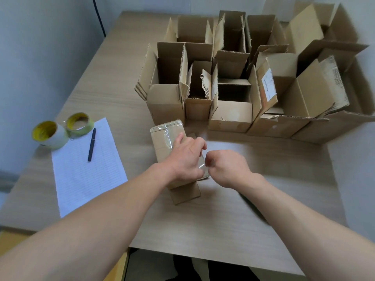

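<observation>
A small brown cardboard box (162, 138) lies flat on the wooden table (233, 209), with clear tape running along its top. My left hand (185, 159) rests on top of the box, fingers curled over its right edge. My right hand (225, 169) sits just right of the box with fingers curled, pinching the clear tape (203, 166) at the box's near right corner. A loose flap of the box sticks out toward me below my left wrist.
Several open empty cardboard boxes (233, 82) crowd the far half of the table. On the left lie a printed sheet of paper (85, 171), a black pen (91, 147) and two rolls of tape (60, 129). A wall stands at the left.
</observation>
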A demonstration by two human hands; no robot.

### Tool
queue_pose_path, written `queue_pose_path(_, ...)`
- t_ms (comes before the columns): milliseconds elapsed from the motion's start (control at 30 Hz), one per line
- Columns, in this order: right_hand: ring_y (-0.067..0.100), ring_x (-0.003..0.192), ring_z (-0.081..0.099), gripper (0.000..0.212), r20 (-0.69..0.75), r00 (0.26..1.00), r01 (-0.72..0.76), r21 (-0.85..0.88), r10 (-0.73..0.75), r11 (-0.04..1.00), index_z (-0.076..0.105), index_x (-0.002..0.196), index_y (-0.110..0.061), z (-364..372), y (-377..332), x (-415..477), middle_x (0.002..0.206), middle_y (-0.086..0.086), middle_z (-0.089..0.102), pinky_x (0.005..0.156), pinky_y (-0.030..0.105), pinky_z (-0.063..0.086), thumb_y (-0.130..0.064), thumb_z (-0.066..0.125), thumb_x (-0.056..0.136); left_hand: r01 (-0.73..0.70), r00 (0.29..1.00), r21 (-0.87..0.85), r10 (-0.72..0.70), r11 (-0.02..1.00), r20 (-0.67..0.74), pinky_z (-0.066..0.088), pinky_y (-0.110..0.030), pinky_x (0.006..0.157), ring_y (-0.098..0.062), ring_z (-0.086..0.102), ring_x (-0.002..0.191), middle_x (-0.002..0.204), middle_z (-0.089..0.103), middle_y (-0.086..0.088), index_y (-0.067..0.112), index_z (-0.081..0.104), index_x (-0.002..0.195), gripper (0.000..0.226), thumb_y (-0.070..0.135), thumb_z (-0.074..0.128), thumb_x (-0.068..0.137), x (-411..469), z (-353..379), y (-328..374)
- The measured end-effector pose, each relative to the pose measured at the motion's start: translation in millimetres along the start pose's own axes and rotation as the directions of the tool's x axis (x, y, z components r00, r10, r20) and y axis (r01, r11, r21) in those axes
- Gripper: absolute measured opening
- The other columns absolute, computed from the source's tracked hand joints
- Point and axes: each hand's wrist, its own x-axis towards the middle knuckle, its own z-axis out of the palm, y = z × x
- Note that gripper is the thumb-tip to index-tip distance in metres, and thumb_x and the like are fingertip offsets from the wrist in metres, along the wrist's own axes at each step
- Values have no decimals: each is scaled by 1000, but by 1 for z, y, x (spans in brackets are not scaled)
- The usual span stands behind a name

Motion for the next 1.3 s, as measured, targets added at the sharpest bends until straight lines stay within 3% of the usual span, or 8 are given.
queue_pose_path(133, 20, 83, 59, 5, 11, 1000, -2, 150, 1, 989, 64, 80, -28, 2, 7, 1, 79, -7, 66, 64, 29, 43, -30, 60, 79, -9, 1000, 13, 9, 1000, -7, 4, -42, 117, -17, 45, 100, 94, 50, 8, 21, 39, 111, 53, 36, 68, 69, 1, 2, -1)
queue_pose_path(400, 10, 75, 59, 15, 70, 990, -135, 331, 119, 934, 66, 66, -25, 7, 12, 9, 69, -9, 66, 61, 26, 43, -31, 73, 78, 0, 1000, 28, 0, 1000, 28, 1, -43, 118, -16, 44, 103, 97, 49, 8, 20, 40, 114, 54, 33, 70, 71, 2, 0, 2)
queue_pose_path(667, 30, 90, 59, 8, -119, 983, -142, 6, 142, 990, 64, 86, -20, -6, 16, 6, 86, 3, 64, 65, 29, 40, -19, 58, 81, -12, 999, 66, 9, 998, 50, 2, -43, 118, -19, 45, 102, 97, 49, 6, 19, 41, 113, 52, 28, 69, 69, -1, -2, 4)
queue_pose_path(867, 29, 68, 47, 8, -189, 982, 0, -10, -2, 1000, 54, 71, -20, -8, 55, -18, 63, -1, 56, 55, 32, 32, -15, 59, 77, -11, 999, 80, 7, 997, 49, 2, -43, 118, -19, 44, 101, 97, 50, 6, 21, 39, 110, 50, 27, 67, 69, 0, -1, 4)
queue_pose_path(1000, 35, 68, 55, 14, -162, 986, 44, -19, -46, 999, 52, 70, -22, 4, 69, -43, 63, 2, 59, 55, 35, 41, -19, 64, 77, -10, 998, 96, 4, 995, 56, 3, -45, 119, -17, 44, 101, 96, 48, 8, 21, 40, 111, 49, 26, 67, 70, 0, -1, 3)
queue_pose_path(1100, 38, 78, 59, 15, -125, 991, 55, 4, -54, 998, 53, 92, -28, 14, 74, -63, 74, 2, 62, 60, 37, 45, -20, 60, 83, -7, 998, 95, 2, 995, 56, 3, -45, 120, -16, 43, 100, 95, 48, 8, 22, 40, 110, 49, 26, 67, 70, 0, 0, 3)
queue_pose_path(1200, 35, 83, 54, 52, 17, 999, 27, -4, -27, 1000, 34, 124, -34, 27, 75, -79, 88, -6, 55, 64, 37, 42, -9, 50, 82, -3, 999, 95, -2, 995, 51, 3, -44, 119, -16, 43, 99, 95, 48, 9, 23, 39, 109, 48, 26, 67, 70, 0, 0, 2)
queue_pose_path(1300, 31, 65, 57, 48, -149, 980, 104, -189, -133, 976, 45, 118, -27, 51, 74, -94, 74, -3, 62, 51, 35, 43, -7, 58, 77, -7, 998, 107, 1, 994, 55, 3, -44, 119, -14, 39, 95, 95, 49, 9, 24, 38, 108, 45, 26, 65, 72, 0, 1, 3)
